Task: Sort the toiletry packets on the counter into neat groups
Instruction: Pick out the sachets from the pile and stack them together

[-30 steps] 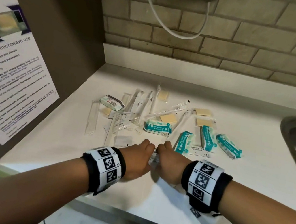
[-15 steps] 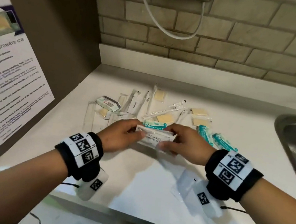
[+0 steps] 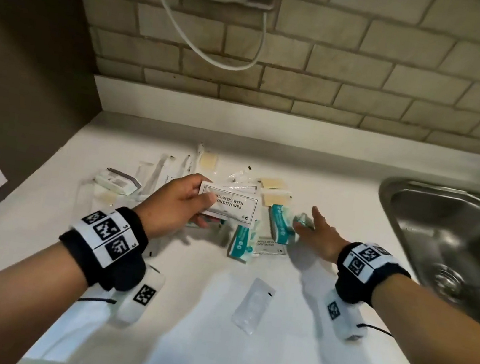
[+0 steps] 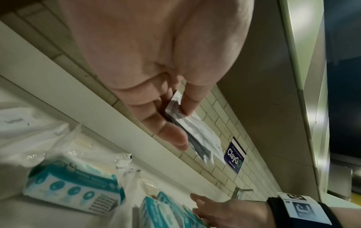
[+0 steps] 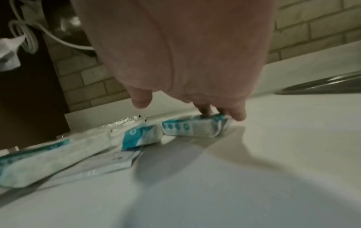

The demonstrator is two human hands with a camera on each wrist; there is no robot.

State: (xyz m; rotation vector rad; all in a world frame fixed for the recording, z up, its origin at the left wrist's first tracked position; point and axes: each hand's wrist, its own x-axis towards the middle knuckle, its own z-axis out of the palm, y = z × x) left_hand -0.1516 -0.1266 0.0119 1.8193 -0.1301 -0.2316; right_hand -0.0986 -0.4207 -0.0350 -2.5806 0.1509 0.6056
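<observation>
My left hand (image 3: 198,203) pinches a small stack of white "shampoo with conditioner" sachets (image 3: 230,207) above the pile; in the left wrist view the stack (image 4: 197,132) sits between thumb and fingers. My right hand (image 3: 309,223) is stretched out flat at the pile's right end. Its fingertips (image 5: 205,111) touch the rightmost teal wipes packet (image 5: 195,128), with the thumb held apart. Two more teal packets (image 3: 280,225) (image 3: 242,241) lie on the white counter (image 3: 207,348), over another shampoo sachet (image 3: 269,245).
A clear sachet (image 3: 253,305) lies alone near the front. Yellow soap packets (image 3: 272,183), clear-wrapped toothbrushes (image 3: 156,169) and a white packet (image 3: 117,182) lie behind. A steel sink (image 3: 443,231) is at the right, a brown panel at the left, a cable (image 3: 208,52) overhead.
Half a second ago both hands held the sachet stack. My right hand has let go and moved right to the teal packet; my left hand keeps the stack, lifted over the pile.
</observation>
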